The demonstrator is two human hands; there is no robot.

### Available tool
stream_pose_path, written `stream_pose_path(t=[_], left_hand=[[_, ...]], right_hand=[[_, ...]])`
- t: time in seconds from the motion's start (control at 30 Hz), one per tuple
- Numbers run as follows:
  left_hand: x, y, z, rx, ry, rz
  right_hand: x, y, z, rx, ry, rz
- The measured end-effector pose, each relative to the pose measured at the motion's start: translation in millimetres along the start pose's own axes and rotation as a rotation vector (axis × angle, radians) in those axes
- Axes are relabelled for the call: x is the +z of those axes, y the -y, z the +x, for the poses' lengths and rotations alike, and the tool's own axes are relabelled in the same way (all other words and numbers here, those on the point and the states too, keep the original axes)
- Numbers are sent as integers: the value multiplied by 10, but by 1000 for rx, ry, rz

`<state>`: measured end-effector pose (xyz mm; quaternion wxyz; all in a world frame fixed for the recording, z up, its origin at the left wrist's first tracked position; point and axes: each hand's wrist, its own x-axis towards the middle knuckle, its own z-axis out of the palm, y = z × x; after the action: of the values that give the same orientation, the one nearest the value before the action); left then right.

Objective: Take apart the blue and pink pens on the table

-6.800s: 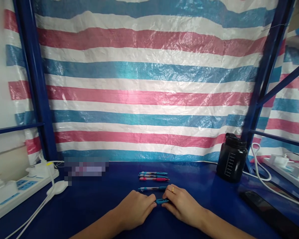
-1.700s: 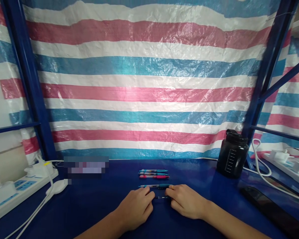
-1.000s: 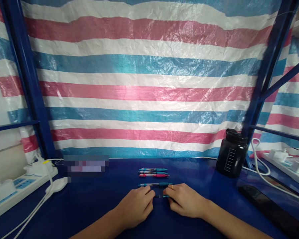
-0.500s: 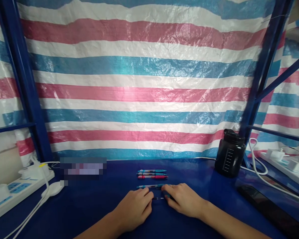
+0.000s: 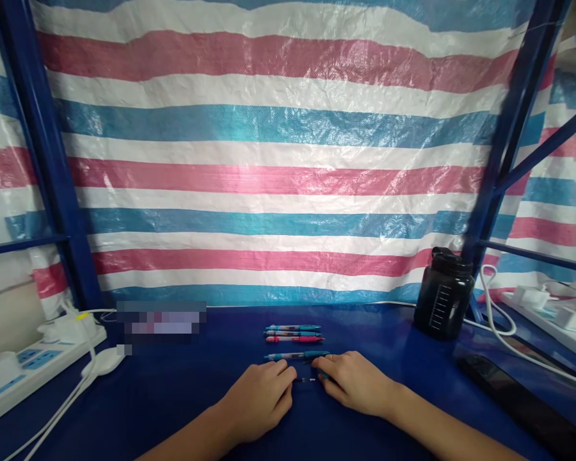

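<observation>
My left hand (image 5: 264, 397) is closed around a thin dark pen piece (image 5: 303, 380), whose narrow, pale tip points right. Opposite it, my right hand (image 5: 352, 384) pinches a small teal pen part (image 5: 323, 374), mostly covered by the fingers. A short gap separates the pale tip from my right fingers. Just beyond both hands lies a blue pen (image 5: 295, 355), flat on the desk. Farther back, two blue pens (image 5: 292, 328) and a red pen (image 5: 295, 339) lie side by side.
A black bottle (image 5: 444, 294) stands at the back right, with a black phone-like object (image 5: 518, 397) nearer me. White power strips (image 5: 43, 358) and cables flank both sides of the blue desk (image 5: 182, 378). Striped sheeting (image 5: 278, 179) hangs behind, between blue metal posts.
The dark piece and its pale tip show a little more clearly between my hands. The hands have barely moved, and the view has shifted slightly. The pens on the desk lie as before.
</observation>
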<state>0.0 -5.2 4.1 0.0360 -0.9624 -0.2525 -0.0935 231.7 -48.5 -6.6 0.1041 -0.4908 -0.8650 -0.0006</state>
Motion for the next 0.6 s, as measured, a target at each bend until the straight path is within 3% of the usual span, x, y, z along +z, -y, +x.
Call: stream_pose_path(t=[0.6], left_hand=[[-19, 3, 5, -6, 25, -16]], right_hand=[[-20, -6, -5, -30, -20, -30]])
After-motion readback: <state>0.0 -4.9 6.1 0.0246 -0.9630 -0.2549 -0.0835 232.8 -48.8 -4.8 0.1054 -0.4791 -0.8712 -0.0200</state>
